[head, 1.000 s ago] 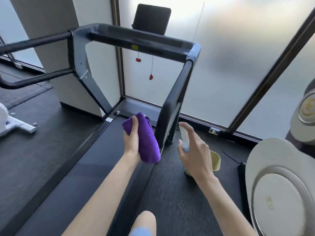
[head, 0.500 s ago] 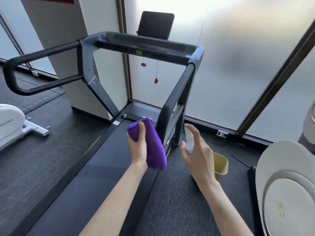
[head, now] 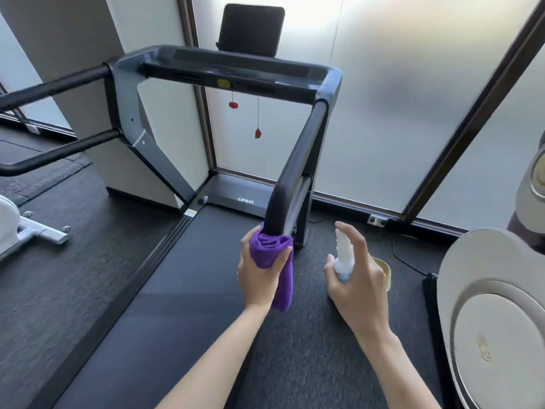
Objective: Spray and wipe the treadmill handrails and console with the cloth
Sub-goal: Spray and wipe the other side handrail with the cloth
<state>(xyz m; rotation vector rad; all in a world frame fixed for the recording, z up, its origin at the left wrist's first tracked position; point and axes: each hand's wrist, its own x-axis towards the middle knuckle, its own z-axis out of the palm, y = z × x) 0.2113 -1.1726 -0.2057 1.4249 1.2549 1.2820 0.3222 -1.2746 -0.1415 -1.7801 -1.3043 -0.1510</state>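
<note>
Gym room: dark carpet floor (head: 73, 261), frosted window panels (head: 398, 113) across the top of the frame, one treadmill (head: 177, 290) centre. Treadmill belt runs from lower left up to the console (head: 230, 72) at upper centre; one black screen (head: 250, 29) above it. Two handrails: left handrail (head: 53, 87) at upper left, right handrail (head: 300, 160) slanting down from the console toward frame centre. Left hand (head: 259, 270) grip clenched on one purple cloth (head: 272, 252), wrapped around the right handrail's lower end, cloth tail hanging down. Right hand (head: 356, 276) grip grasping one white spray bottle (head: 343, 258), upright, nozzle at top; which way it points, cannot tell. One yellow bin (head: 383, 273) behind that hand.
</note>
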